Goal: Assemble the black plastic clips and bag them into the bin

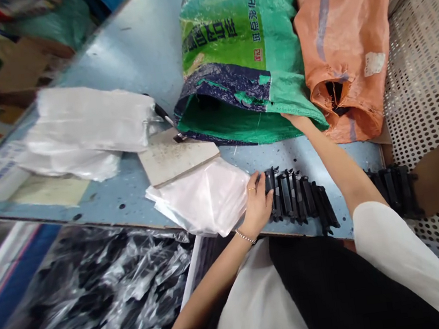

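My left hand (257, 203) rests at the left end of a row of black plastic parts (299, 200) lined up near the table's front edge, fingers curled against the first part. My right arm stretches forward and my right hand (293, 119) reaches into the mouth of a green woven sack (238, 59); its fingers are hidden inside the sack. A stack of clear plastic bags (203, 196) lies just left of my left hand.
An orange woven sack (344, 40) lies right of the green one. More black parts (394, 187) sit at the right by a perforated white panel (426, 78). White bags (88, 122) and a cardboard piece (176, 156) lie on the blue table (135, 46). Crumpled plastic (99, 293) fills the floor.
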Motion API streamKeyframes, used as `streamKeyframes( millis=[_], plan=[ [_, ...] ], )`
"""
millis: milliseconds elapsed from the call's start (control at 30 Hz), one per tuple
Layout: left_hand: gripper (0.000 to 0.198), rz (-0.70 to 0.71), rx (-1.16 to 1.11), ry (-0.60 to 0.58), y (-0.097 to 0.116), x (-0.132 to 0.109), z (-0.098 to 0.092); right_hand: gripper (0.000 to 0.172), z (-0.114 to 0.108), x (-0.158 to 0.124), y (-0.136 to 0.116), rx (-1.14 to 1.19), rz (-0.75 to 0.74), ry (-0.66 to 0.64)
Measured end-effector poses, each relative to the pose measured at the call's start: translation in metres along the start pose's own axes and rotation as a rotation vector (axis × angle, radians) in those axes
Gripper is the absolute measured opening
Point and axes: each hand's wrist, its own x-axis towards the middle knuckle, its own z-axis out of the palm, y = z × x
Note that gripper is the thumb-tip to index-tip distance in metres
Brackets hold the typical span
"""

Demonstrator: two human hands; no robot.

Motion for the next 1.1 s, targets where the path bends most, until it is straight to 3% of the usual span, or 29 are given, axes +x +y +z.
streamKeyframes(
  millis=[133, 200, 300, 400, 533, 633, 767, 867, 933, 1100],
  plan=[
    [0.05, -0.025, -0.234, 0.013, 0.014, 0.008, -0.012, 0.037, 0.024, -0.071, -0.014, 0.256, 0.255, 0.258],
    [0.057, -0.128, -0.511, -0.004, 0.025, 0.016, -0.011, 0.038, 0.049, -0.119, -0.039, 0.489, 0.363, 0.315],
    [0.064, -0.255, -0.895, -0.093, 0.043, 0.029, -0.008, 0.051, 0.086, -0.179, -0.085, 0.567, 0.332, 0.227],
    [0.058, -0.293, -0.959, -0.111, 0.059, 0.031, -0.01, 0.053, 0.1, -0.207, -0.116, 0.301, 0.194, 0.164],
    [0.076, -0.24, -0.434, 0.058, 0.069, 0.017, -0.017, 0.049, 0.085, -0.2, -0.129, 0.107, 0.194, 0.259],
    [0.073, -0.152, -0.157, 0.021, 0.073, 0.003, -0.023, 0.05, 0.08, -0.183, -0.132, -0.02, 0.247, 0.287],
    [0.082, -0.053, -0.396, -0.167, 0.077, -0.013, -0.041, 0.04, 0.088, -0.168, -0.134, -0.033, 0.152, 0.309],
    [0.085, -0.127, -0.637, -0.336, 0.079, -0.021, -0.06, 0.049, 0.091, -0.165, -0.13, -0.035, 0.038, 0.284],
    [0.084, -0.216, -0.693, -0.339, 0.081, -0.024, -0.069, 0.053, 0.087, -0.164, -0.126, -0.129, -0.045, 0.264],
    [0.094, -0.312, -0.747, -0.321, 0.089, -0.031, -0.076, 0.034, 0.061, -0.155, -0.116, -0.563, -0.337, 0.14]
  ],
)
